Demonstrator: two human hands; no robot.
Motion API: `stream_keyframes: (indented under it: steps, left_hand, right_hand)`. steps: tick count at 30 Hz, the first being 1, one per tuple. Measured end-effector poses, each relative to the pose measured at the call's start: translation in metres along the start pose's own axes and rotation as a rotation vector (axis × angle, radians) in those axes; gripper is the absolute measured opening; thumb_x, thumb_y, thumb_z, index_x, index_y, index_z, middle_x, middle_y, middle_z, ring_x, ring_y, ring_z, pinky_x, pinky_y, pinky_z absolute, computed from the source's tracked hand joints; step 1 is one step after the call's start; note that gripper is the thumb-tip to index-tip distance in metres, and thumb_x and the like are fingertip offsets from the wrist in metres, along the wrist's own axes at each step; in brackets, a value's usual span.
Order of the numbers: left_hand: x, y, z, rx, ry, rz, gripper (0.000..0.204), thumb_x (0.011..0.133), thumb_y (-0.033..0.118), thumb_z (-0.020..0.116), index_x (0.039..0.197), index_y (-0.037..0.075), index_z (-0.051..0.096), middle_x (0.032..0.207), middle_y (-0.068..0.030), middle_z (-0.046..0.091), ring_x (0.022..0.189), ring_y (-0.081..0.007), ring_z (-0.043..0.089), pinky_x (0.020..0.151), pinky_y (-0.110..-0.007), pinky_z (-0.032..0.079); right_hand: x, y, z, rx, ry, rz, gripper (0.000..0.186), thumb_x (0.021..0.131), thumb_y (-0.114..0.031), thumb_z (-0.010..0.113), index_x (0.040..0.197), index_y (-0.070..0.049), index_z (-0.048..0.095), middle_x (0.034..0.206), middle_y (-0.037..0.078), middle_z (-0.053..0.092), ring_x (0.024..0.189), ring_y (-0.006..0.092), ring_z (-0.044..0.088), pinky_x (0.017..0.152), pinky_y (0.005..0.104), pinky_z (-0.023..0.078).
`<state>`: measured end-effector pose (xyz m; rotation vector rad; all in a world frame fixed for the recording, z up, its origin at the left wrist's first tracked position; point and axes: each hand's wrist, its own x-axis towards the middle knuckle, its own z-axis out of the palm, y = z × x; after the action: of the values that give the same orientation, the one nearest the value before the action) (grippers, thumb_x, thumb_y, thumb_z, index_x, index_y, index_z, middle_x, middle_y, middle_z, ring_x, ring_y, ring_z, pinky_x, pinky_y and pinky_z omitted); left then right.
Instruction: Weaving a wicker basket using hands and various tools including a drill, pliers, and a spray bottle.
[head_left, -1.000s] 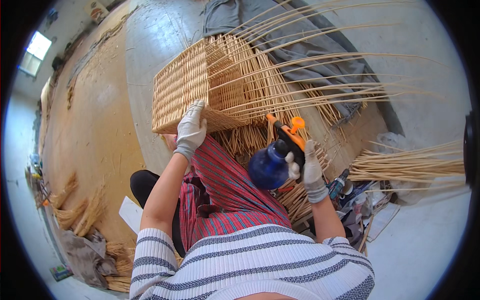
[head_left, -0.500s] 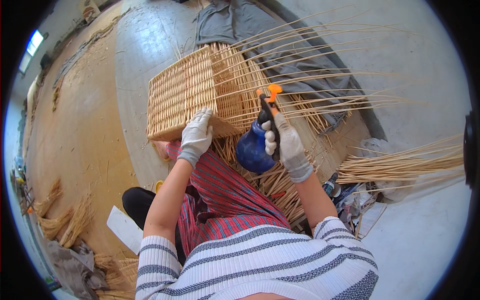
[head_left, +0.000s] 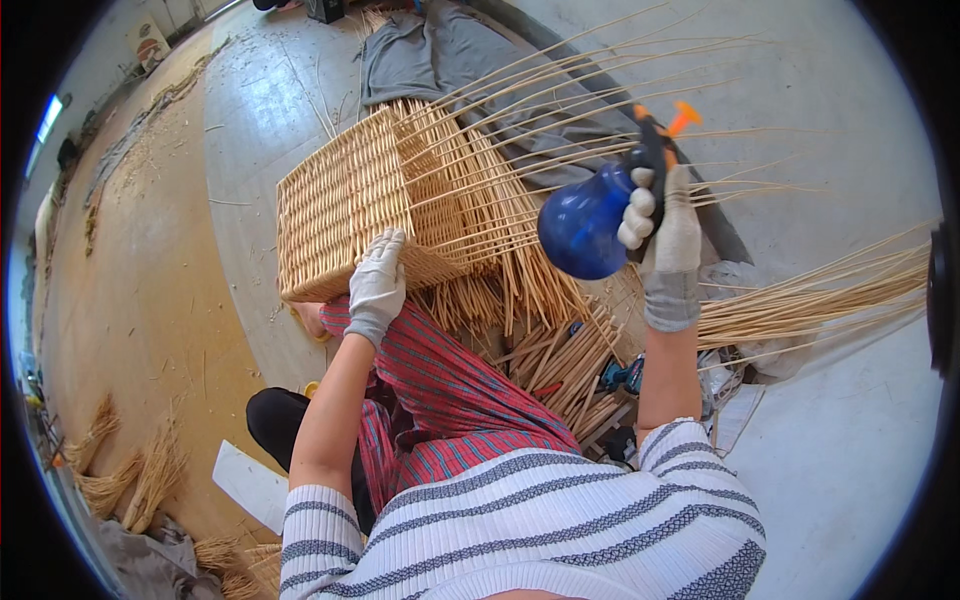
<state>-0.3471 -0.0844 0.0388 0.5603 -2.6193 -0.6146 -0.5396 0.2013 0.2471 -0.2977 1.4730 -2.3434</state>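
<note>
One blue spray bottle (head_left: 582, 225), positioned at two o'clock, is held in the closed grip of the right hand (head_left: 668, 230). The left hand (head_left: 378, 285) contacts the near side of the wicker basket (head_left: 340, 205) at ten o'clock; its grip closure cannot be determined. Rod bundle (head_left: 835, 290): three o'clock.
</note>
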Motion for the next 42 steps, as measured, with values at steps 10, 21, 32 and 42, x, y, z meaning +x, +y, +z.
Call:
stream_keyframes:
  steps: [10, 21, 32, 42]
  left_hand:
    - [0.004, -0.008, 0.009, 0.025, 0.04, 0.06, 0.052, 0.088, 0.003, 0.055, 0.14, 0.005, 0.051, 0.143, -0.019, 0.051, 0.134, -0.0327, 0.048, 0.113, -0.04, 0.038]
    - [0.009, -0.004, 0.006, 0.077, 0.009, 0.018, 0.05, 0.087, 0.003, 0.057, 0.137, 0.004, 0.053, 0.14, -0.0162, 0.055, 0.132, -0.0308, 0.05, 0.114, -0.037, 0.038]
    - [0.013, -0.006, -0.001, -0.015, -0.052, -0.053, 0.054, 0.087, 0.002, 0.06, 0.14, 0.006, 0.05, 0.137, -0.0188, 0.057, 0.127, -0.0341, 0.055, 0.11, -0.04, 0.042]
    - [0.014, -0.006, -0.003, 0.046, -0.067, -0.083, 0.057, 0.085, 0.001, 0.062, 0.14, 0.005, 0.05, 0.138, -0.0177, 0.057, 0.127, -0.033, 0.055, 0.109, -0.039, 0.042]
  right_hand:
    - [-0.048, 0.113, -0.024, -0.157, -0.281, 0.487, 0.053, 0.102, -0.054, 0.045, 0.097, -0.004, 0.061, 0.061, -0.004, 0.051, 0.041, 0.0061, 0.04, 0.037, 0.023, 0.031]
    - [-0.07, 0.226, -0.104, -0.297, -0.194, 0.751, 0.051, 0.101, -0.053, 0.048, 0.094, -0.003, 0.057, 0.061, -0.002, 0.05, 0.04, 0.0081, 0.041, 0.036, 0.0246, 0.034]
    - [-0.074, 0.146, -0.187, 0.25, 0.192, 0.145, 0.052, 0.099, -0.057, 0.049, 0.099, -0.006, 0.061, 0.064, 0.0, 0.055, 0.044, 0.0121, 0.046, 0.04, 0.027, 0.038]
    - [-0.065, 0.111, -0.165, -0.096, 0.054, -0.049, 0.06, 0.099, -0.059, 0.048, 0.106, -0.001, 0.061, 0.067, 0.001, 0.054, 0.048, 0.0098, 0.046, 0.043, 0.0242, 0.036]
